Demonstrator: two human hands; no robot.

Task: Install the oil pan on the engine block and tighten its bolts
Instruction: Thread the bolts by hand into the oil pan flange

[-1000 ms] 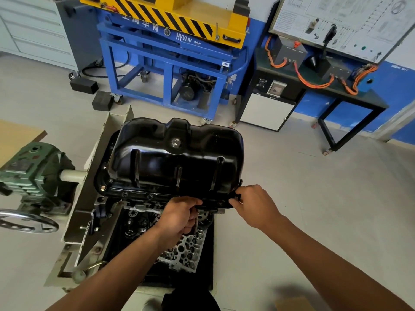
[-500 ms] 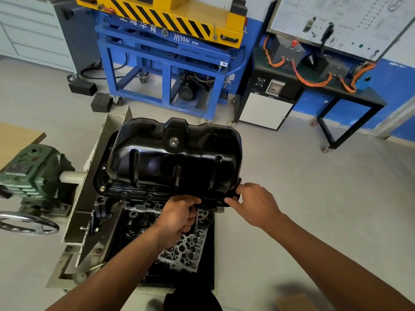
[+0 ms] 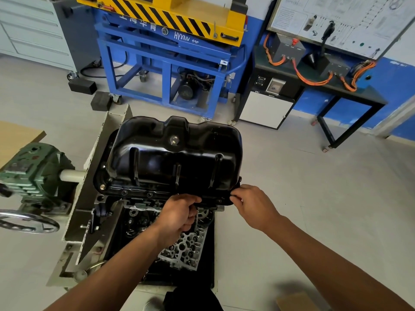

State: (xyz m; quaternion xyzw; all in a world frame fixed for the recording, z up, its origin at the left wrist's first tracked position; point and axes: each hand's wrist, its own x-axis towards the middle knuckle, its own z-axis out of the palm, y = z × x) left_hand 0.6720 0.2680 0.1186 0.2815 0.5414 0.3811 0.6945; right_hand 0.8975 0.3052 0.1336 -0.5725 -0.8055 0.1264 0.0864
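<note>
My L hand [image 3: 179, 213] curled round the near rim of the black oil pan [image 3: 175, 158]; R hand [image 3: 252, 205] pinched its corner flange. Pan sat atop engine block [image 3: 184, 248].

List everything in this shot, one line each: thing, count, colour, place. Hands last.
oil pan: 1, black, centre of view
engine block: 1, dark with bare metal, under the pan
stand frame: 1, off-white, left of the block
gearbox: 1, green, far left
handwheel: 1, silver, lower left
machine: 1, blue frame, yellow top, rear centre
bench: 1, black, rear right
wiring board: 1, white, above the bench
drawer cabinet: 1, pale grey, rear left
floor blocks: 2, black, beside the blue frame
wooden tabletop: 1, tan, left edge
left hand: 1, fingers curled at the pan's near flange
right hand: 1, pinching the flange's near right corner
</note>
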